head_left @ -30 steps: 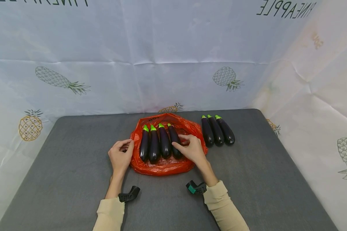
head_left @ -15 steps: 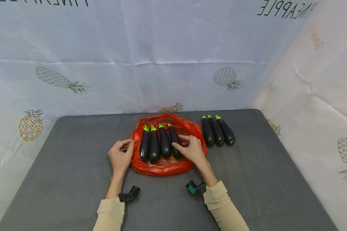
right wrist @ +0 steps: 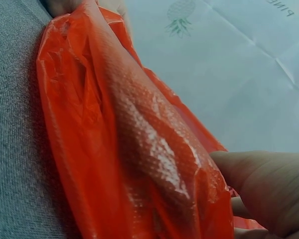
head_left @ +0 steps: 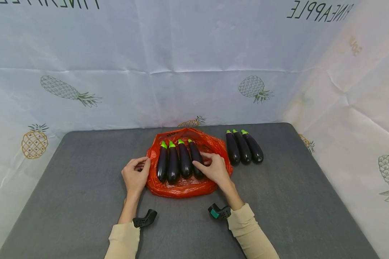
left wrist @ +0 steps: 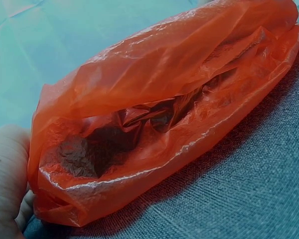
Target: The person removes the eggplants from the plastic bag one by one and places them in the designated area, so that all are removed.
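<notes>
An orange-red plastic bag (head_left: 184, 191) lies spread with its mouth up in the head view. Inside it several dark purple eggplants (head_left: 173, 164) lie side by side, green caps toward the far side. My left hand (head_left: 136, 174) pinches the bag's left rim between thumb and fingers; the left wrist view shows the thumb (left wrist: 7, 174) against the plastic. My right hand (head_left: 215, 169) reaches over the bag's right rim and holds the rightmost eggplant (head_left: 196, 153) in it, thumb across its upper side. In the right wrist view the bag's wall (right wrist: 139, 134) hides the fingertips and that eggplant.
Three more eggplants (head_left: 244, 146) lie together just right of the bag, near the far edge of the grey table (head_left: 94, 187). A white cloth (head_left: 155, 90) printed with pineapples hangs behind the table and at its sides.
</notes>
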{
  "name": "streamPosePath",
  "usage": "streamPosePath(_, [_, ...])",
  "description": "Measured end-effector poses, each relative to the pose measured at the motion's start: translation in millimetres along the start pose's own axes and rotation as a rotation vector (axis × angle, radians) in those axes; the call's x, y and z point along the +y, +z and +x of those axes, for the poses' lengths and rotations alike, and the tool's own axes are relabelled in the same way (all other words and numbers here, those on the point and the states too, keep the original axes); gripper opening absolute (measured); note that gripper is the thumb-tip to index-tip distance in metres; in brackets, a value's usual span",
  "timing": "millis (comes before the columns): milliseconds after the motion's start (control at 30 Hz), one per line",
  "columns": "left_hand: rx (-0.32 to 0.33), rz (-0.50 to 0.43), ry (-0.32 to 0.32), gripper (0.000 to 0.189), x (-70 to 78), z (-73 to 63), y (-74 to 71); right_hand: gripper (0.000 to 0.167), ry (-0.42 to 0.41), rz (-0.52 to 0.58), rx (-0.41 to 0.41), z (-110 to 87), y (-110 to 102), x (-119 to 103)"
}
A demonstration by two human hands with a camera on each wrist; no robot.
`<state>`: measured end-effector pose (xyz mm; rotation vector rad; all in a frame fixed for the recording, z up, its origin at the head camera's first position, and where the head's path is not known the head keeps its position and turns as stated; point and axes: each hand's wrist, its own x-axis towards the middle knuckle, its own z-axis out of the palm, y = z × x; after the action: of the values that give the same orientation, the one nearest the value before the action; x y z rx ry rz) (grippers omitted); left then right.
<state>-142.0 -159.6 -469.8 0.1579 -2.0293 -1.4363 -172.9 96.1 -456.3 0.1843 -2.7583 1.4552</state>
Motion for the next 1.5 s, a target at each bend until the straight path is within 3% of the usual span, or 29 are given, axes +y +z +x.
streamPosePath(600, [0.006,-0.005,0.020,0.006,-1.9,0.4,0.3,0.040,0.019,0.032,0.045,-0.1,-2.3,-1.4])
streamPosePath(1500, [0.002,-0.016,0.009,0.007,-1.1,0.1,0.4,0.044,-0.008,0.067,0.064,-4.5,-32.0,-19.7])
